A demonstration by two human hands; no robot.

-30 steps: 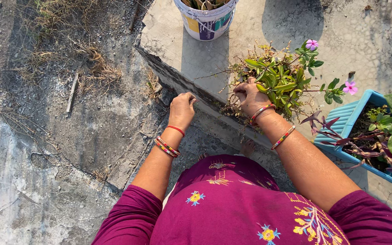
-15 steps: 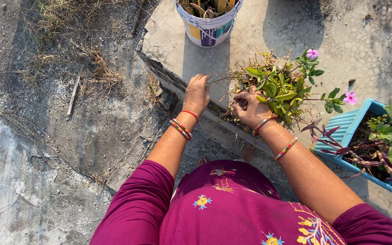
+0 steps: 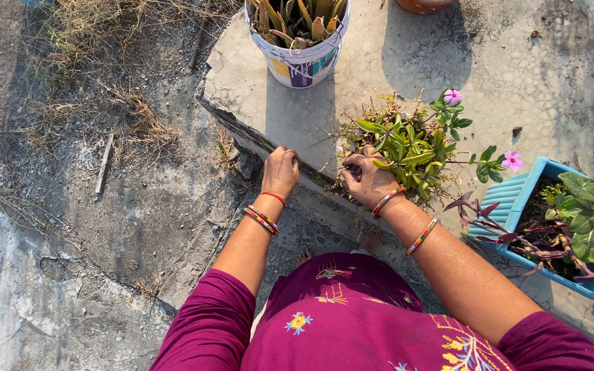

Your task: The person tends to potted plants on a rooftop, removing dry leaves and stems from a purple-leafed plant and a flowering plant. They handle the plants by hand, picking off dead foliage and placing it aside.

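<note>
Crouching over the edge of a raised concrete slab [image 3: 379, 48], the person has both hands right at its cracked, crumbly lip. The slab is rough grey cement, chipped along the near edge and mottled with stains.

The right hand [image 3: 369, 177] is curled around the base of a scraggly flowering plant [image 3: 410, 141] that sits on the slab just by that edge: fingers closed in on the stems and dry twiggy bits low down, thumb side up. The plant is a mix of glossy narrow green leaves, brown brittle stalks and a couple of small pink five-petal flowers [image 3: 453, 96] poking out on the far side. Can't make out a pot under it, just tangled stems and roots.

The left hand [image 3: 281, 170] rests at the slab's edge just left of the plant, fingers bunched together and tucked down; whether it's pinching anything I can't tell. Both wrists have thin colourful bangles.

Further back on the slab, beyond the left hand, stands a white plastic bucket [image 3: 300, 62] with coloured patches, stuffed with spiky fleshy leaves. Right of the plant is a ribbed blue rectangular planter [image 3: 517, 196] holding dark soil, purple pointy-leaved trailers and broad green leaves. Left of the slab it's cracked bare ground [image 3: 70, 240] with dry grass and a stick.
</note>
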